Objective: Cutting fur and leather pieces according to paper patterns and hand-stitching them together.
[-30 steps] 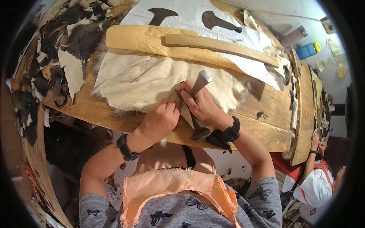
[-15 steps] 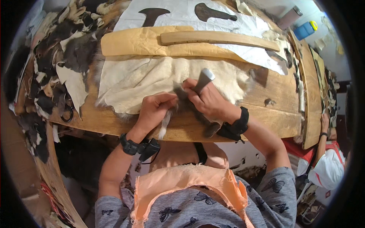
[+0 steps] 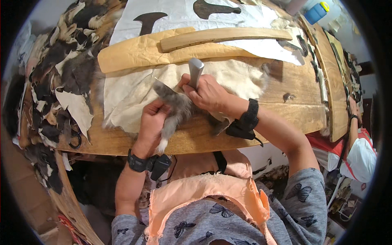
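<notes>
- At the near edge of the wooden bench (image 3: 286, 118), we see the strip of grey fur (image 3: 175, 112) lying on the pale hide (image 3: 130, 94), its white-tipped end hanging toward the bench edge.
- Our left hand (image 3: 153, 122) has its fingers curled and closed on the strip's lower part, pinning it down.
- Our right hand (image 3: 208, 94) is wrapped shut around the metal tool (image 3: 195, 72), whose grey handle stands up from the fist; the working end is hidden, so we cannot tell how it meets the fur.
- We judge the strip light, soft and limp; it would fold or slide if held at one end only.
- The hair side probably slips under the fingers, so the skin side gives the surer hold.
- We would take it close beside the tool, keeping the skin taut.
- Fur scraps (image 3: 57, 81) lie heaped to the left, well apart from both hands.
</notes>
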A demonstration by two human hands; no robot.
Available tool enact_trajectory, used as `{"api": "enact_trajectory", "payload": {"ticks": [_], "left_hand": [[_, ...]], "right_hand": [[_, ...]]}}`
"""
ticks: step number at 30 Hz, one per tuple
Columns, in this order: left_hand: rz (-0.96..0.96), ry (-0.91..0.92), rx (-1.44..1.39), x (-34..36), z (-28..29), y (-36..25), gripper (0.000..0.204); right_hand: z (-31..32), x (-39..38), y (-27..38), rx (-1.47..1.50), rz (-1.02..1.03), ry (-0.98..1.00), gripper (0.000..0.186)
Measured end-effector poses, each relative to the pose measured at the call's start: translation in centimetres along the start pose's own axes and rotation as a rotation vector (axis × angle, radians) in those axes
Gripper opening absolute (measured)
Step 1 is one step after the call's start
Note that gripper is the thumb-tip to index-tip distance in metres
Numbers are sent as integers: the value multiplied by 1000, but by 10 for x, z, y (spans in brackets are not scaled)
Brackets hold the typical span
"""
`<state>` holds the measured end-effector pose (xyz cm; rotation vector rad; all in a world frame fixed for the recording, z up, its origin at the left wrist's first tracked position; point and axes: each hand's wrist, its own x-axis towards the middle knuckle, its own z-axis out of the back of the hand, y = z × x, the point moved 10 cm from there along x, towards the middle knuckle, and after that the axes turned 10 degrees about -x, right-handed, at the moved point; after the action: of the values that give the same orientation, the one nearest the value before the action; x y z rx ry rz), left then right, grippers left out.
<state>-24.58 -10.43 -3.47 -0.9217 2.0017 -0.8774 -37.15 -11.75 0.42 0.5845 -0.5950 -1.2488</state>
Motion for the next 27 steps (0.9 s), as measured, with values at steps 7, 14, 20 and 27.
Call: {"api": "enact_trajectory", "payload": {"ticks": [7,14,20,27], "left_hand": [[-45,-78,-5,-5,6,-14,15],[-190,-122,-49,10,47,-54,22],[-604,108,593,1,26,-106,30],[-832,17,767,-16,29,-129,31]], "right_hand": [[14,-2,13,35,190,-243,10],[3,16,-6,-50,4,-191,16],[7,24,-17,-117,-61,-233,21],[-1,-8,-15,-177,-8,56,22]]}}
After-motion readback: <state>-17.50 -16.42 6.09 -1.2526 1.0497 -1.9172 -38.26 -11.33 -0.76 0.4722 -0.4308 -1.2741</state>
